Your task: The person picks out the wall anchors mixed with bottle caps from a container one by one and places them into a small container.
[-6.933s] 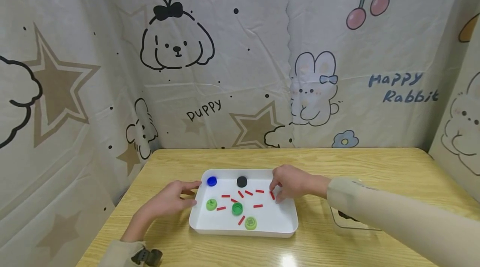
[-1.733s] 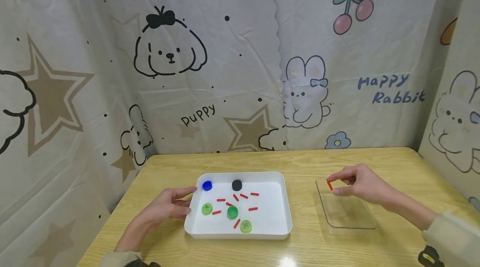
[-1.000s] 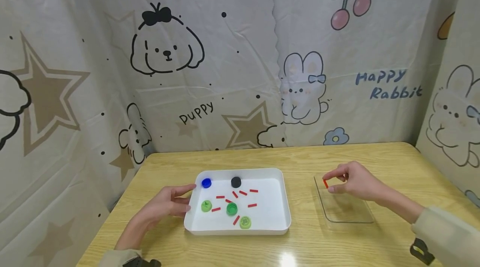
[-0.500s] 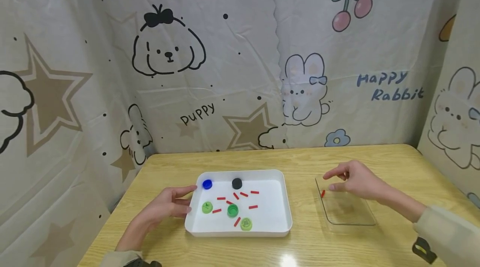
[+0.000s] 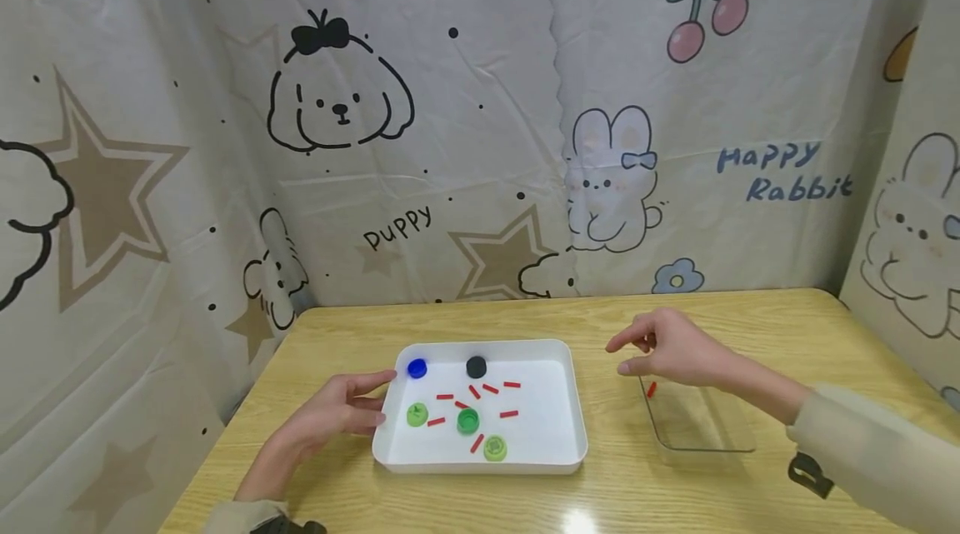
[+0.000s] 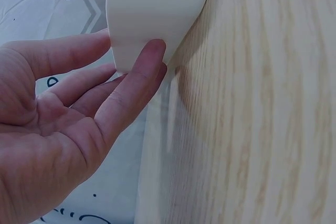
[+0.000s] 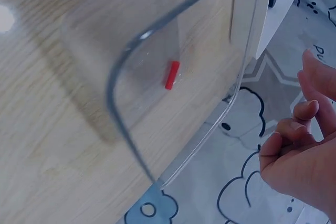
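Observation:
At the left end of a white tray [image 5: 525, 466], my left hand [image 5: 333, 411] touches the outer wall with extended fingertips, as the left wrist view also shows. My right hand [image 5: 678, 351] hovers over the far left corner of a clear plastic box [image 5: 705, 450], thumb and index finger apart with nothing between them. One short red stick [image 7: 172, 75] lies inside that box. Several more red sticks [image 5: 509, 414] are scattered across the tray, among a blue cap [image 5: 417, 368], a black cap [image 5: 476, 367], a green cap [image 5: 468, 421] and two light green caps [image 5: 495, 448].
Both containers stand on a wooden table [image 5: 615, 484], with a strip of bare wood between them. A patterned cloth [image 5: 480, 142] hangs behind the table and at its sides.
My right hand carried a red stick from the tray's right side to the clear box and let it drop in. It has since moved left, emptied. My left hand stays at the tray.

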### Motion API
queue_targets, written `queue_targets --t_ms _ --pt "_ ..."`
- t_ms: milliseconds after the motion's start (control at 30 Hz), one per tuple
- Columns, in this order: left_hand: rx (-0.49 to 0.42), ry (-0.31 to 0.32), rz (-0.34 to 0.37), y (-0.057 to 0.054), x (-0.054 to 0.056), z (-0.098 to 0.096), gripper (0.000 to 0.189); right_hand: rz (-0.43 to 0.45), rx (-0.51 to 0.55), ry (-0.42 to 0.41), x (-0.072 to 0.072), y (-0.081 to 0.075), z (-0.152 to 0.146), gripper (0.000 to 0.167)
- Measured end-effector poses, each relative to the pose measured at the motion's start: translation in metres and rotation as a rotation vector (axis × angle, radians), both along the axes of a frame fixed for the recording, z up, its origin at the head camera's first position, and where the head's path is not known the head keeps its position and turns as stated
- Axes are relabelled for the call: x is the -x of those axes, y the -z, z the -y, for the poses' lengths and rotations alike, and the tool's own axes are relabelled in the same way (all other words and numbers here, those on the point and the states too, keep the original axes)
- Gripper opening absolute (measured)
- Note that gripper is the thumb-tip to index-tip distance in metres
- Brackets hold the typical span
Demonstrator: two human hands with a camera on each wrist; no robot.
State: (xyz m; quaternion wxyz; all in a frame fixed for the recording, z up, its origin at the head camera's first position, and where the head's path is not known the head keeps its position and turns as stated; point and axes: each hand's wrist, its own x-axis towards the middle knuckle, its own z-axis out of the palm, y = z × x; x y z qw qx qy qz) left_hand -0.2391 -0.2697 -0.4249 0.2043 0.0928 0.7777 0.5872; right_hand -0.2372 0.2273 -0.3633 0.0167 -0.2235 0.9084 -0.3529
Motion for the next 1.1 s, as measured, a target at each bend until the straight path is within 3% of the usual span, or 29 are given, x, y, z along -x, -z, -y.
queue_targets --t_ms 567,1100 --pt "-0.034 0.012 0.015 0.001 0.000 0.006 0.073 0.007 -0.041 -0.158 0.025 0.000 0.057 0.022" --pt "-0.035 0.010 0.018 0.001 0.000 0.003 0.073 0.040 -0.125 -0.204 0.044 0.010 0.099 0.025"
